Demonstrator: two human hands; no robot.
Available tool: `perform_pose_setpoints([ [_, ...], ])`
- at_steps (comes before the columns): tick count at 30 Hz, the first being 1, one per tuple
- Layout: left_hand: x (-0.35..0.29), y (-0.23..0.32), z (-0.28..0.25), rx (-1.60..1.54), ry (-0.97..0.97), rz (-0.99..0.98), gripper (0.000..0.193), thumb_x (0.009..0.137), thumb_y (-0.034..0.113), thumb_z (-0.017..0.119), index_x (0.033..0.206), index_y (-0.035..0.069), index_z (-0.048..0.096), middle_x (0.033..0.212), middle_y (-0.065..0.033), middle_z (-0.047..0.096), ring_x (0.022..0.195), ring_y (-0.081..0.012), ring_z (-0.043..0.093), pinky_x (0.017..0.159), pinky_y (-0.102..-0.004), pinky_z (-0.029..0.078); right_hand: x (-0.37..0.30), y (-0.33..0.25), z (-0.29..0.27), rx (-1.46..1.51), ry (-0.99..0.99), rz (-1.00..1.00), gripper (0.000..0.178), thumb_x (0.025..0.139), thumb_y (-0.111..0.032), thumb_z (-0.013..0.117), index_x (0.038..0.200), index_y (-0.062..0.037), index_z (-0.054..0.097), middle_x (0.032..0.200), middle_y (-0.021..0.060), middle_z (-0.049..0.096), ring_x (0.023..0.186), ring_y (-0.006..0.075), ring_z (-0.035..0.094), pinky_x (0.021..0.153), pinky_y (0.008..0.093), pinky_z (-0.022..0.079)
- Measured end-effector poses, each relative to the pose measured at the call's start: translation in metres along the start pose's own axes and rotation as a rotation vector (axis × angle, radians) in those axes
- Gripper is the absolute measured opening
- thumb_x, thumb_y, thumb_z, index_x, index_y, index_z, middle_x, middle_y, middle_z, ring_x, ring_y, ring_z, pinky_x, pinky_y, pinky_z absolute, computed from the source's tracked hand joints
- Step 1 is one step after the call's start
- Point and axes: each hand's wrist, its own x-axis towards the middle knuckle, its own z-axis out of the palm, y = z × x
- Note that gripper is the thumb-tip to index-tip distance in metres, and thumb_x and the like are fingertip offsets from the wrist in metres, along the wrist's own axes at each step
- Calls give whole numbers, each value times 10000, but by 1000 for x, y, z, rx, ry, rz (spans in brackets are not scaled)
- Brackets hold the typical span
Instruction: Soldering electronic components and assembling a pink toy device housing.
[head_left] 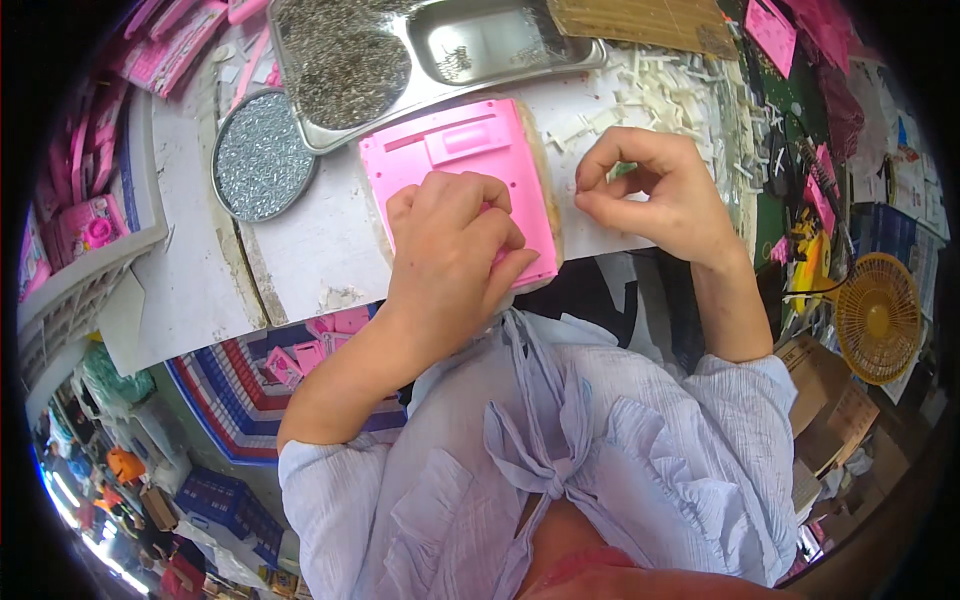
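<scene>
A pink plastic housing (465, 140) with a raised rectangular part and small holes lies on a pale pad (540, 160) at the table's front edge. My left hand (450, 250) rests over its lower left half, fingers curled and thumb close to the index finger. Whatever those fingers may hold is hidden. To the right of the housing, my right hand (665, 190) hovers, apart from it, with thumb and index fingertips pinched together. Anything between them is too small to make out. Loose white plastic pieces (660, 100) lie scattered just beyond the right hand.
A metal tray (430, 75) of small screws stands behind the housing, with cardboard (645, 25) over its right end. At left is a round dish (264, 155) of silvery pins. Pink parts fill a crate (140, 200) further left and a striped basket (225, 400) below. A yellow fan (877, 318) stands right.
</scene>
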Motion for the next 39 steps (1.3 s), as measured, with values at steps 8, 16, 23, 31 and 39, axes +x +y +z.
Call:
perform_pose_setpoints([
  [8,9,5,-1,94,-92,-109,226,688,211,880,785,134,690,1035,-15,591,1015,-254,528,879,-429,322,-14,11,-1,182,69,133,106,850,-3,792,935,21,733,887,40,723,741,92,679,627,210,539],
  [16,0,8,-10,71,-11,-62,261,682,184,885,839,113,690,1017,-40,619,956,-260,557,845,-415,355,17,34,21,-233,108,-360,117,810,-23,819,909,-6,759,819,71,702,716,173,635,613,295,487],
  [23,-35,7,-35,-139,154,-263,217,766,-17,836,854,24,642,864,-91,653,700,-232,593,603,-326,466,34,44,34,-259,118,-548,177,755,-47,859,896,-34,752,810,71,690,753,229,627,640,336,487],
  [31,-53,-6,-47,-114,107,-232,204,829,8,805,817,29,603,721,-73,604,598,-202,540,542,-317,423,41,46,32,-370,81,-654,227,749,-93,869,937,-60,746,826,71,689,757,250,644,666,342,509],
  [39,-41,-1,-31,-143,211,-256,200,792,6,833,865,36,650,800,-83,668,641,-214,595,575,-318,469,104,-19,-54,242,667,-515,270,951,-224,735,1121,-21,685,872,36,698,801,177,665,744,333,526],
])
